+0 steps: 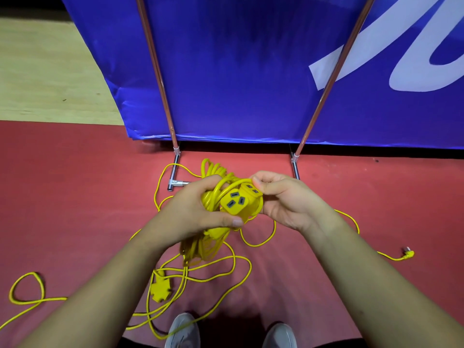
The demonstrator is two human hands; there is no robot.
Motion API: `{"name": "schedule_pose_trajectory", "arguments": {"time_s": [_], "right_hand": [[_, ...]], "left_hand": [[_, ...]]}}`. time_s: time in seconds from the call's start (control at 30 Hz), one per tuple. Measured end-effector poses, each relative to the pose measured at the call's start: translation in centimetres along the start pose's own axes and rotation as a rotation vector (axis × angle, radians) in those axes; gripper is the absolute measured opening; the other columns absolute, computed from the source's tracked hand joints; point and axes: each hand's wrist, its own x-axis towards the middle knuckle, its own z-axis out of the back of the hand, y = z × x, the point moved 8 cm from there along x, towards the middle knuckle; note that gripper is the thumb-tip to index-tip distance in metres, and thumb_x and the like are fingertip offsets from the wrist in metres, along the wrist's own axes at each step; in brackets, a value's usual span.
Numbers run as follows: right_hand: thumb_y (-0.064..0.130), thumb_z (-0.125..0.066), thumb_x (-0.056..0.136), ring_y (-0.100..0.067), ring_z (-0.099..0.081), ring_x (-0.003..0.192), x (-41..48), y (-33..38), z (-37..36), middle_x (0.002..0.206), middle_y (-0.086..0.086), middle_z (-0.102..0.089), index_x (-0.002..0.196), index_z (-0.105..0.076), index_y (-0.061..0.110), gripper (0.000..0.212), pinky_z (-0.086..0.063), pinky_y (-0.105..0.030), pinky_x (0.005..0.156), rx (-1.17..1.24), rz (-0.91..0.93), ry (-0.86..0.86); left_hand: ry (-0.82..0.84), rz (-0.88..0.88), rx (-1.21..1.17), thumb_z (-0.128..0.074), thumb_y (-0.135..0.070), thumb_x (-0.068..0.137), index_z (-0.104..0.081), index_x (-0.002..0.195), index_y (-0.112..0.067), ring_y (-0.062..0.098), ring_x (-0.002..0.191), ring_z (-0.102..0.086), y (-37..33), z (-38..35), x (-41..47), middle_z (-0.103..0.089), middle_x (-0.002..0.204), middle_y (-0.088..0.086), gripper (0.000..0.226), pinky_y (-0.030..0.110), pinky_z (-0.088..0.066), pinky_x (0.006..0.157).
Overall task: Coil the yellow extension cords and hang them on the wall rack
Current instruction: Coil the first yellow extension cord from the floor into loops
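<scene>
Head view, watched from my remote station: two bare hands meet on a coil [212, 194] of yellow cord, held up above a red floor [75, 197].

The left hand [198, 212] grips the coil from its left side, fingers curled round the bundled loops and the thumb laid across their near edge. The right hand [288, 199] comes in from the coil's right and pinches the far end of a yellow socket block [238, 200] between thumb and fingertips. The block lies against the coil's right side, its dark slots turned up toward me.

Loose cord [241, 267] hangs from the coil's near end and sprawls over the floor in crossing loops on the near side of the coil. A second block [159, 288] lies flat among those loops, to the near left of the coil. One strand runs well off to the coil's right and ends in a plug [409, 254] on the floor. Another strand forms a single loop far to the near left.

Beyond the coil stands a blue banner [238, 71] with pale lettering, and two chrome poles [155, 71] lean against it, their feet on the floor just past the coil. Pale wood [37, 71] shows to the far left of the coil. Two grey shoes [182, 330] sit nearest me, on the near side of the coil.
</scene>
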Motion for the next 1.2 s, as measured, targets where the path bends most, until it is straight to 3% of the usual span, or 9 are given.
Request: {"name": "schedule_pose_trajectory", "arguments": {"time_s": [0.23, 0.4, 0.5, 0.63, 0.77, 0.87, 1.0, 1.1, 1.2], "right_hand": [[0.012, -0.056, 0.088, -0.027, -0.065, 0.077, 0.6, -0.5, 0.3, 0.083, -0.016, -0.066, 0.088, -0.062, 0.003, 0.011, -0.058, -0.038, 0.071, 0.078, 0.084, -0.093], [0.018, -0.058, 0.081, -0.034, -0.064, 0.085, 0.7, -0.6, 0.8, 0.085, -0.019, -0.068, 0.092, -0.063, 0.002, 0.02, -0.059, -0.038, 0.074, 0.174, 0.125, -0.164], [0.017, -0.056, 0.084, -0.023, -0.068, 0.074, 0.7, -0.2, 0.6, 0.081, -0.014, -0.071, 0.091, -0.064, 0.004, 0.016, -0.059, -0.033, 0.066, 0.177, 0.146, -0.175], [0.006, -0.046, 0.097, -0.007, -0.061, 0.058, 0.5, 1.7, -0.1, 0.093, -0.007, -0.072, 0.09, -0.063, 0.006, 0.018, -0.049, -0.016, 0.048, 0.206, 0.27, -0.19], [0.003, -0.051, 0.094, -0.015, -0.061, 0.065, 0.4, 2.0, -0.9, 0.081, -0.012, -0.065, 0.098, -0.062, 0.003, 0.012, -0.053, -0.021, 0.063, 0.004, 0.336, -0.163], [-0.003, -0.053, 0.093, -0.017, -0.063, 0.068, 0.3, 1.3, 0.1, 0.085, -0.014, -0.063, 0.11, -0.058, 0.003, 0.018, -0.056, -0.027, 0.068, -0.031, 0.261, -0.204], [0.014, -0.053, 0.098, -0.019, -0.064, 0.094, 0.1, 0.9, -0.4, 0.098, -0.007, -0.066, 0.098, -0.064, 0.011, 0.012, -0.053, -0.036, 0.087, -0.228, 0.194, -0.175], [0.014, -0.054, 0.096, -0.026, -0.063, 0.095, -0.3, 1.2, -0.1, 0.103, -0.008, -0.06, 0.098, -0.064, 0.016, 0.011, -0.056, -0.038, 0.076, -0.146, 0.208, -0.18], [0.007, -0.053, 0.096, -0.033, -0.065, 0.099, -0.9, 2.0, 0.6, 0.105, -0.013, -0.054, 0.094, -0.064, 0.014, 0.014, -0.057, -0.045, 0.084, -0.135, 0.216, -0.169]], "left_hand": [[-0.022, 0.098, -0.133, -0.085, -0.064, 0.04, -0.059, 0.08, -0.03, 0.015, 0.07, -0.054, 1.6, 0.2, 0.7, -0.061, 0.074, -0.003, 0.059, 0.039, -0.047, 0.072], [0.015, 0.111, -0.157, -0.079, -0.041, 0.063, -0.063, 0.083, -0.028, 0.012, 0.068, -0.054, 1.6, 0.1, 0.7, -0.061, 0.073, -0.005, 0.029, 0.031, -0.047, 0.066], [-0.039, 0.128, -0.162, -0.07, -0.036, 0.074, -0.065, 0.084, -0.032, 0.011, 0.065, -0.055, 1.7, 0.7, 0.5, -0.061, 0.071, -0.007, 0.012, 0.028, -0.047, 0.063], [-0.118, 0.146, -0.102, -0.069, -0.028, 0.086, -0.062, 0.082, -0.014, 0.005, 0.052, -0.049, 2.0, 1.2, 0.3, -0.057, 0.057, -0.01, 0.016, 0.019, -0.039, 0.052], [-0.095, 0.196, -0.138, -0.055, -0.016, 0.095, -0.059, 0.085, 0.005, 0.007, 0.04, -0.044, 2.2, 0.3, -0.2, -0.056, 0.048, -0.008, 0.024, 0.018, -0.034, 0.042], [-0.163, 0.184, -0.146, -0.06, -0.029, 0.093, -0.059, 0.077, -0.002, 0.012, 0.041, -0.044, 2.1, 0.8, -0.1, -0.054, 0.048, -0.002, 0.031, 0.022, -0.034, 0.043], [-0.263, 0.135, -0.078, -0.056, -0.045, 0.086, -0.06, 0.076, -0.002, 0.008, 0.041, -0.047, 1.2, 1.0, 0.3, -0.054, 0.048, -0.001, 0.044, 0.02, -0.037, 0.045], [-0.295, 0.138, -0.019, -0.049, -0.06, 0.087, -0.067, 0.087, -0.007, -0.003, 0.05, -0.051, 1.2, 1.4, 0.6, -0.059, 0.056, -0.013, 0.056, 0.015, -0.039, 0.054], [-0.324, 0.133, 0.035, -0.048, -0.061, 0.084, -0.07, 0.088, -0.017, -0.005, 0.065, -0.055, 1.8, 2.6, 0.8, -0.068, 0.074, -0.002, 0.05, 0.011, -0.042, 0.066]]}}
